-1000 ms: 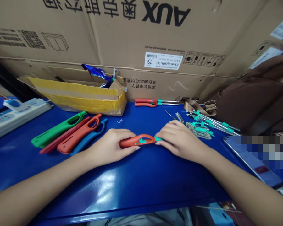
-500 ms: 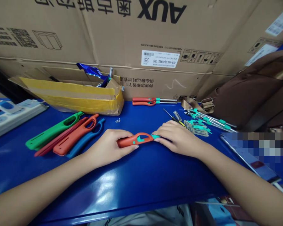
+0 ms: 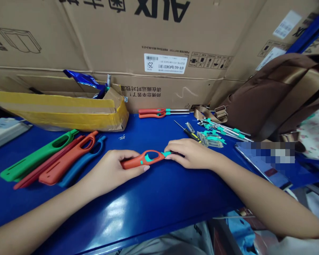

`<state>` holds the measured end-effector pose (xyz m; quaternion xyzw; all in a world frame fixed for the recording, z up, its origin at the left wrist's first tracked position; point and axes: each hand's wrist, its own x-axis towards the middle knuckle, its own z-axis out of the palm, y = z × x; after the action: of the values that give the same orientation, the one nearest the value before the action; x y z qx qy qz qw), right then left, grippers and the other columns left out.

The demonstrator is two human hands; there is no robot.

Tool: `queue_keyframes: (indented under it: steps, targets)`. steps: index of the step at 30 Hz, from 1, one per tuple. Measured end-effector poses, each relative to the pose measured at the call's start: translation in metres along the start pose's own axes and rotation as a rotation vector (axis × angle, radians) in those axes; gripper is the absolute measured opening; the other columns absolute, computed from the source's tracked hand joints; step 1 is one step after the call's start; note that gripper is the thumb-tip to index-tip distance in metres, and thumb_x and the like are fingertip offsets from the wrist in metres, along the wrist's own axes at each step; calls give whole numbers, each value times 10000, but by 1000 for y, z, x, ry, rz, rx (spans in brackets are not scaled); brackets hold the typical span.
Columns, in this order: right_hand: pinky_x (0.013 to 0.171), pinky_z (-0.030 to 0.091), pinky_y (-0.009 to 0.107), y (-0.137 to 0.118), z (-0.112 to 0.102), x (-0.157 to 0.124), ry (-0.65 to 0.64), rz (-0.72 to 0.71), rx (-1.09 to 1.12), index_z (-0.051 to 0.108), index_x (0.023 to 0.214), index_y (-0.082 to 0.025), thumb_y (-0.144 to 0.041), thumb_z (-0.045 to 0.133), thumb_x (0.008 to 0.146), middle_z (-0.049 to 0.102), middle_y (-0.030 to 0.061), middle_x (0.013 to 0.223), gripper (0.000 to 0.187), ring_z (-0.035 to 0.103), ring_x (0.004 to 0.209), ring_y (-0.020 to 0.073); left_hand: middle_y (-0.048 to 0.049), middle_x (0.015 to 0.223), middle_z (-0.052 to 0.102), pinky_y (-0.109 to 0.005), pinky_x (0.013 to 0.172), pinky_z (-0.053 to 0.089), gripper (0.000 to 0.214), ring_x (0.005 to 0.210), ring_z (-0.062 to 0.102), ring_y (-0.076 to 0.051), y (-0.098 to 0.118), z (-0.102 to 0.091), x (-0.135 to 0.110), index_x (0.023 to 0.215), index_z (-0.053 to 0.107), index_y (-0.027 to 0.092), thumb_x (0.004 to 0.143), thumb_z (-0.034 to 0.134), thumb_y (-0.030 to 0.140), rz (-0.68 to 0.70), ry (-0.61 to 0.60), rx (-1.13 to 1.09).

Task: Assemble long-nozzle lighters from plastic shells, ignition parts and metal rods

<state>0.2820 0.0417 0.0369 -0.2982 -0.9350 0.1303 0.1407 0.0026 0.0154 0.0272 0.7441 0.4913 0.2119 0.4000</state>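
So, we still had our L hand (image 3: 110, 173) wrapped round the orange lighter casing (image 3: 133, 162), btwn both hands over the blue table (image 3: 159, 202); our R hand (image 3: 192, 153) pinched its teal tip (image 3: 166, 154), prob. w/ thumb & index, tho partly hidden. Vs. a sec ago, our view had swung R, showing more screwdriver (image 3: 188, 132) nr R hand.

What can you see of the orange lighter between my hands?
The lighter looks like smooth orange plastic, with an open loop holding a teal trigger, a small teal square beside that, and a teal nose at the end. It is held sideways, nose to the right and slightly away. The left hand wraps its rear; the right hand grips the nose. Whether it touches the table is unclear.
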Motion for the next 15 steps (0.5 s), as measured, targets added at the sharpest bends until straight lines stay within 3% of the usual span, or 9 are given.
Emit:
queue_keyframes:
  steps: [8, 15]
  targets:
    - [749, 452, 291, 2, 3, -2, -34, -21, 49, 671, 1037, -166, -286, 476, 1049, 708, 63, 965, 229, 643, 833, 182, 30, 693, 567, -190, 512, 331, 416, 582, 390, -97, 5, 6, -8, 945, 774, 187, 790, 750, 573, -114, -61, -204]
    - [712, 417, 289, 2, 10, -1, -68, -25, 7, 654, 1000, -173, -253, 449, 1045, 705, 55, 914, 225, 628, 780, 174, 7, 741, 631, -225, 577, 401, 373, 645, 483, -137, 1, 11, -9, 916, 778, 191, 821, 707, 546, -65, -31, -122]
